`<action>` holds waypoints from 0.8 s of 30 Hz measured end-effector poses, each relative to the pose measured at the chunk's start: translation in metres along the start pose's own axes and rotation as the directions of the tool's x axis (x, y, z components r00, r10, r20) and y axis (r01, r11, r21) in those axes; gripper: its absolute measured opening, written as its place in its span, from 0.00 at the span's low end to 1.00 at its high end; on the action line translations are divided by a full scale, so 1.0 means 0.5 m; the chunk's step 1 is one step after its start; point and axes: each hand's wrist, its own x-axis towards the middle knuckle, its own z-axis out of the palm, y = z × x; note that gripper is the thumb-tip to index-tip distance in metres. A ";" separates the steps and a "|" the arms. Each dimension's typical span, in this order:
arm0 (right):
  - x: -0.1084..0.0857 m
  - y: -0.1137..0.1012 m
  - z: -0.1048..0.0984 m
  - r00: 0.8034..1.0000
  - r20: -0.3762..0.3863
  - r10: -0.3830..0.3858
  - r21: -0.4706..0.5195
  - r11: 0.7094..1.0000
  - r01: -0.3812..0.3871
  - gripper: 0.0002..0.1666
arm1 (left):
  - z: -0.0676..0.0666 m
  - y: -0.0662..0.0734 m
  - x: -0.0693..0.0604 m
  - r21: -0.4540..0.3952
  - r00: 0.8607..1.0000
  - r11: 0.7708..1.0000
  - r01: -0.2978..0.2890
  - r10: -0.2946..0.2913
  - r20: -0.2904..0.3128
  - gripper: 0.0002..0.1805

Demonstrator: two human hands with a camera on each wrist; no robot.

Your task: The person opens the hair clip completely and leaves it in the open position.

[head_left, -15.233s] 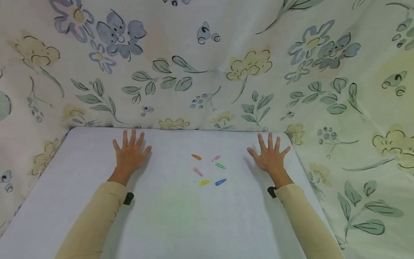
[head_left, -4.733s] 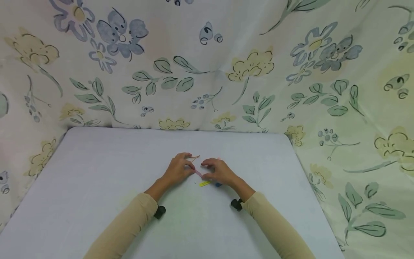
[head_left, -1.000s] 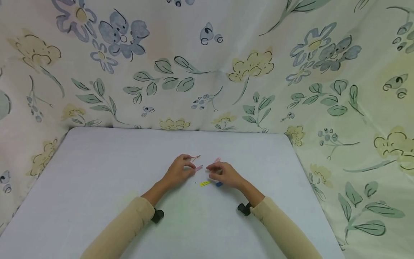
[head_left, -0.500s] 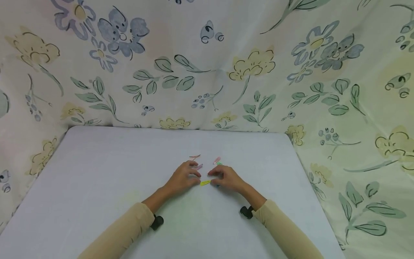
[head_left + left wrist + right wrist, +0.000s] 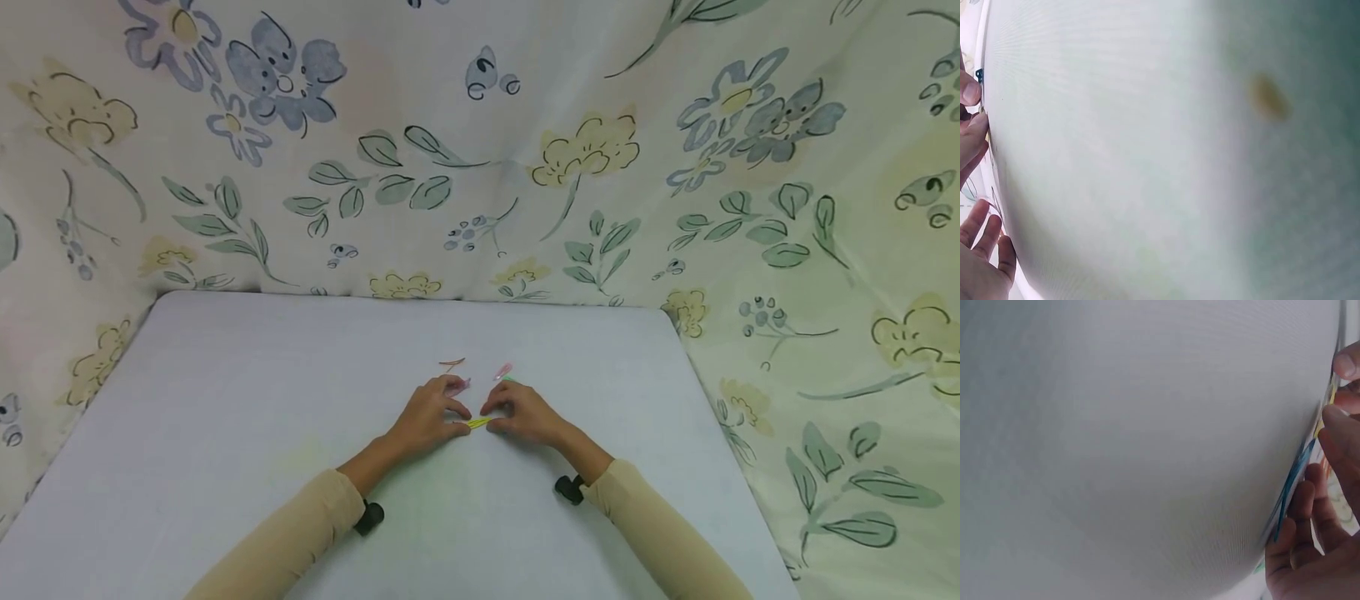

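In the head view, the yellow hair clip [image 5: 478,423] lies between both hands, its ends at their fingertips. My left hand [image 5: 429,417] pinches its left end with thumb and index finger, the other fingers loosely bent beside a pink-purple clip [image 5: 462,385]. With curled thumb and index finger, my right hand [image 5: 525,414] grips the right end. That hand covers the blue clip in the head view; the right wrist view shows the blue clip [image 5: 1294,481] beside its fingers. The left wrist view has the fingertips at its left edge, the yellow clip barely visible.
Behind the hands, an orange clip [image 5: 452,363] looks bent open, and a second pink clip [image 5: 503,372] lies near a partly covered green clip [image 5: 509,379]. The white table [image 5: 225,367] meets a flowered cloth [image 5: 480,225] at its back edge.
My left hand has moved from the pink-purple clip towards me to the yellow one. My right fingers have come to its other end. Earlier, the orange clip lay flat and the pink-purple one pointed differently.
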 end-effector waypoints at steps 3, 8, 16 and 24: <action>0.002 -0.003 0.001 1.000 -0.004 0.019 -0.019 1.000 -0.020 0.09 | -0.002 0.002 0.002 0.008 1.000 1.000 -0.004 0.004 -0.005 0.09; 0.007 -0.007 0.003 0.999 -0.002 0.049 -0.048 0.998 -0.049 0.08 | -0.004 0.004 0.005 0.017 1.000 1.000 -0.010 0.010 -0.005 0.07; 0.009 -0.011 0.004 0.997 0.004 0.075 -0.054 0.996 -0.075 0.07 | -0.006 0.007 0.010 -0.012 1.000 1.000 0.001 -0.001 0.006 0.05; 0.009 -0.014 -0.001 0.999 0.011 0.047 -0.054 0.997 -0.047 0.02 | -0.005 0.005 0.012 -0.092 1.000 0.996 0.008 -0.008 0.002 0.05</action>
